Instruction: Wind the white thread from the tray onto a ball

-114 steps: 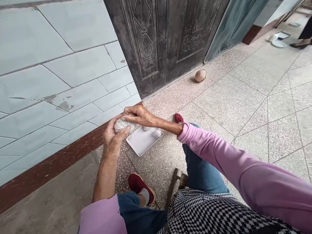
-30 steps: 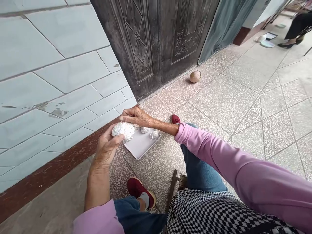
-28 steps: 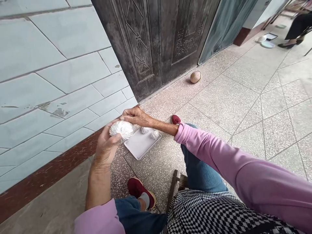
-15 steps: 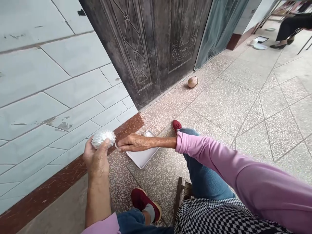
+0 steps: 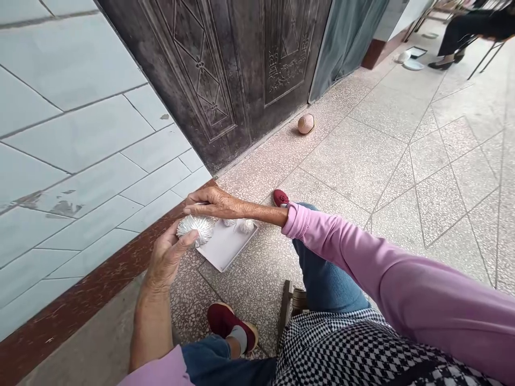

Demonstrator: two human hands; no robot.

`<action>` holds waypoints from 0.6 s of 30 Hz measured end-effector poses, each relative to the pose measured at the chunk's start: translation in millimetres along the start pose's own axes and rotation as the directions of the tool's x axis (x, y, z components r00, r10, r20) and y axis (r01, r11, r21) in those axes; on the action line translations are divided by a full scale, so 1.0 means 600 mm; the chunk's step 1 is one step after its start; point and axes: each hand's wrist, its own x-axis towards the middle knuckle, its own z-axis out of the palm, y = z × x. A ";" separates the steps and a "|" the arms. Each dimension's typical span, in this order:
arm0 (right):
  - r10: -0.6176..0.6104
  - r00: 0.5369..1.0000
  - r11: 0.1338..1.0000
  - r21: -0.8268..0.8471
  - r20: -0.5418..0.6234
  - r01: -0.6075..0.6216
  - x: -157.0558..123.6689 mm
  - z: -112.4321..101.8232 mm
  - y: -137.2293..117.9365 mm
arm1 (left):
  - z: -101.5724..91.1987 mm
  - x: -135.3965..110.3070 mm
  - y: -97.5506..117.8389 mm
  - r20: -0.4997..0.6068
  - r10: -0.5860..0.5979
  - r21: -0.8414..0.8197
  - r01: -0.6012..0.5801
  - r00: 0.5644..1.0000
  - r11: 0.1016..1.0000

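My left hand [image 5: 169, 256] grips a round white ball of spiky thread [image 5: 195, 228] between thumb and fingers, low over the floor beside the wall. My right hand [image 5: 211, 202] reaches across above that ball with its fingertips pinched together; what they pinch is too thin to make out. Just behind the hands a flat white tray [image 5: 223, 246] lies on the speckled floor, and two smaller white balls [image 5: 246, 225] rest at its far edge.
A pale tiled wall [image 5: 80, 155] with a red-brown base runs along the left, meeting a dark carved door [image 5: 225, 69]. A tan ball [image 5: 306, 123] lies by the door. My red shoes [image 5: 229, 321] and a wooden stool [image 5: 289, 305] are below. Another person's legs [image 5: 462, 32] show far right.
Half a second ago my right hand pulled a thread out to the right of the ball. Now it is back over the ball, and both hands have dropped nearer the tray.
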 end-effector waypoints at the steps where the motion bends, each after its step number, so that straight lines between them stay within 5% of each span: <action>1: -0.001 1.000 1.000 0.013 0.005 0.001 0.001 0.002 0.001 | -0.003 -0.002 0.000 0.009 0.003 0.005 -0.004 1.000 1.000; 11: 0.035 0.997 0.997 0.068 -0.066 -0.030 0.042 0.046 0.042 | -0.002 -0.023 0.010 -0.196 0.078 -0.263 -0.129 0.978 0.956; 18: -0.141 0.980 0.973 -0.161 0.137 0.162 0.022 0.081 0.070 | -0.014 -0.002 -0.004 -0.361 0.172 -0.297 -0.288 0.917 0.910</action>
